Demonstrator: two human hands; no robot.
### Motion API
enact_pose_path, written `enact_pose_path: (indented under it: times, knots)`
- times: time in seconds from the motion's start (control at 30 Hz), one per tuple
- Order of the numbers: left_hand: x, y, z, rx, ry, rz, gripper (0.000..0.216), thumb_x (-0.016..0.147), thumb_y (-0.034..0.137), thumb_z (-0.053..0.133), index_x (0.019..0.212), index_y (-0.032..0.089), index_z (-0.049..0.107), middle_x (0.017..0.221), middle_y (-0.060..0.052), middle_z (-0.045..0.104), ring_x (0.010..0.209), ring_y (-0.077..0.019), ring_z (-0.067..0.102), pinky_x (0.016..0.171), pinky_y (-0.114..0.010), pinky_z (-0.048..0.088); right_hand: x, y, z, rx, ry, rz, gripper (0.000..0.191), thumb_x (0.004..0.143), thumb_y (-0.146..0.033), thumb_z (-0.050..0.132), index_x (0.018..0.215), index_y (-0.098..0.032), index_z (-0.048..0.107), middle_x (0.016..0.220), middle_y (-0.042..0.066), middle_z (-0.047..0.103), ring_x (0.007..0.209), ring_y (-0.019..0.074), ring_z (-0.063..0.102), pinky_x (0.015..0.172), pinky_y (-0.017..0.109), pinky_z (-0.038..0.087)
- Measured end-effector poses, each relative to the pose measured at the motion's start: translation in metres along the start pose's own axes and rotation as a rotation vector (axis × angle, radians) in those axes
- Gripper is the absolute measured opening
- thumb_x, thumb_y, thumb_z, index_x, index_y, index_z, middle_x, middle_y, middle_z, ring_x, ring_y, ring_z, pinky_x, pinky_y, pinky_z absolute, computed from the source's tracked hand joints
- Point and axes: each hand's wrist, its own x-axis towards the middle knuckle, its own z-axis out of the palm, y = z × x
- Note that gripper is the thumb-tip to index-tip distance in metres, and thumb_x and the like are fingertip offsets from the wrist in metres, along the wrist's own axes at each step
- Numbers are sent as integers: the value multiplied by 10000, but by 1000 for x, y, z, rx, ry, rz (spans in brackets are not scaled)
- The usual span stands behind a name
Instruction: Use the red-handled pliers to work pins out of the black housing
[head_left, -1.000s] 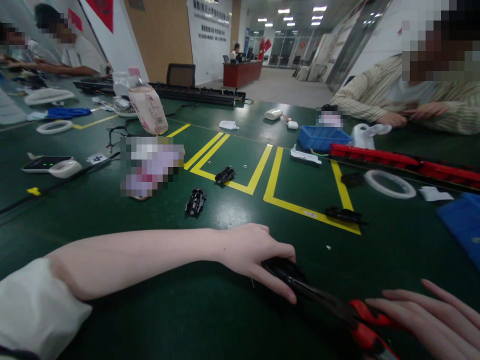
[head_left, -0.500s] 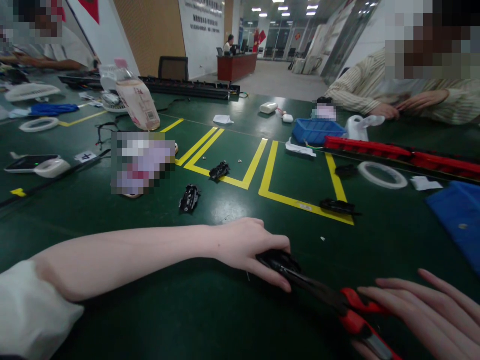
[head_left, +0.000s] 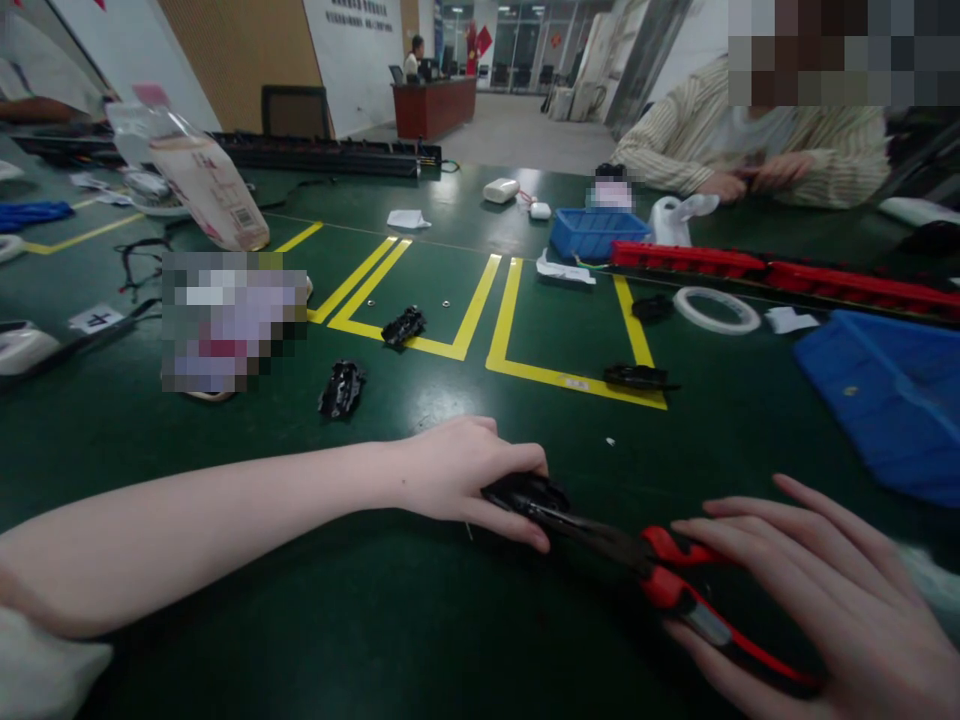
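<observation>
Between the thumb and fingers of my left hand (head_left: 465, 470) is a black plastic part (head_left: 529, 492), pressed toward the green tabletop. A pair of long-nose pliers (head_left: 664, 580) with red and black handles reaches to that part, its jaw tips at or in the part's right end. My right hand (head_left: 817, 590) is around the handles, thumb below and fingers above, several of them stretched out. The exact grip of the jaws is hidden. Similar black parts lie beyond: one (head_left: 343, 389) to the left, another (head_left: 404, 327) on the yellow tape, a third (head_left: 639, 378) to the right.
A phone (head_left: 240, 330) and a tilted bottle (head_left: 214, 190) stand at the left. Toward the right are a blue bin (head_left: 600, 234), a long red strip (head_left: 787, 278), a white ring (head_left: 716, 310) and a larger blue container (head_left: 892, 400). Across the table sits a person in a striped sleeve (head_left: 675, 130).
The whole view has shifted, so the table things appear further left and slightly higher. More of my right hand shows on the pliers. Left hand, part and pliers keep the same arrangement.
</observation>
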Motion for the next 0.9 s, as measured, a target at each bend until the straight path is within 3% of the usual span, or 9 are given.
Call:
enact_pose_path:
  times: [0.23, 0.5, 0.9]
  knots:
    - [0, 1, 2, 21, 21, 1, 420, 868, 596, 597, 1005, 200, 561, 753, 20, 629, 639, -139, 546, 652, -252, 349, 8, -1, -3, -53, 22, -81, 362, 803, -399, 605, 1111, -212, 576, 911, 74, 698, 860, 312, 664, 944, 560, 425]
    - [0, 3, -1, -2, -17, -19, 408, 844, 570, 646, 996, 199, 568, 794, 16, 651, 655, -140, 550, 657, -249, 355, 2, 3, -7, -7, -2, -9, 388, 758, -385, 658, 1118, -256, 593, 960, 63, 695, 897, 337, 669, 1001, 605, 421]
    - [0, 3, 2, 19, -13, -27, 418, 848, 572, 640, 1011, 193, 569, 802, 13, 656, 646, -136, 554, 661, -257, 361, 4, 0, -6, -49, -14, -53, 419, 758, -404, 682, 1120, -217, 585, 965, 69, 701, 914, 293, 665, 1012, 543, 422]
